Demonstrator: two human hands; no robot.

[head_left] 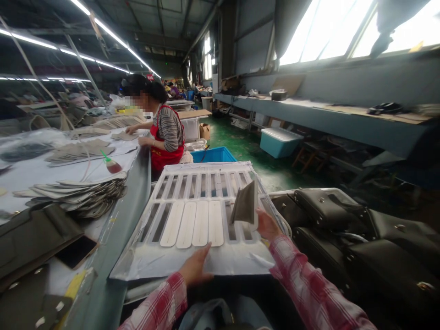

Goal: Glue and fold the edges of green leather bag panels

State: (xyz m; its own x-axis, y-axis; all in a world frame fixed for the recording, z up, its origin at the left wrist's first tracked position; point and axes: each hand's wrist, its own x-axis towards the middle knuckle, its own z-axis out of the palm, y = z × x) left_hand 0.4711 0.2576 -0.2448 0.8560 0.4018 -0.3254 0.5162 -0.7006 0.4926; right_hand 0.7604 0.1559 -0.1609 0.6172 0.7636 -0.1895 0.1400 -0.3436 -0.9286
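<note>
My right hand (268, 224) grips a dark grey-brown leather-like piece (244, 201) by its pale edge, holding it upright and tilted above the right part of a slotted board (237, 262). White material covers the board, which has two rows of long slots. Several off-white strips with rounded ends (200, 224) lie side by side over the near row. At the near ends of these strips is my left hand (196, 268), fingers stretched out and nothing held. Whether its fingertips touch a strip, I cannot tell.
Left is a worktable (135, 169) with stacked grey-brown pieces (84, 195), a red-liquid bottle (112, 165) and a phone (76, 251). A co-worker in a red apron (168, 153) works there. Dark bags (371, 256) are piled right; a blue bin (216, 155) stands beyond the board.
</note>
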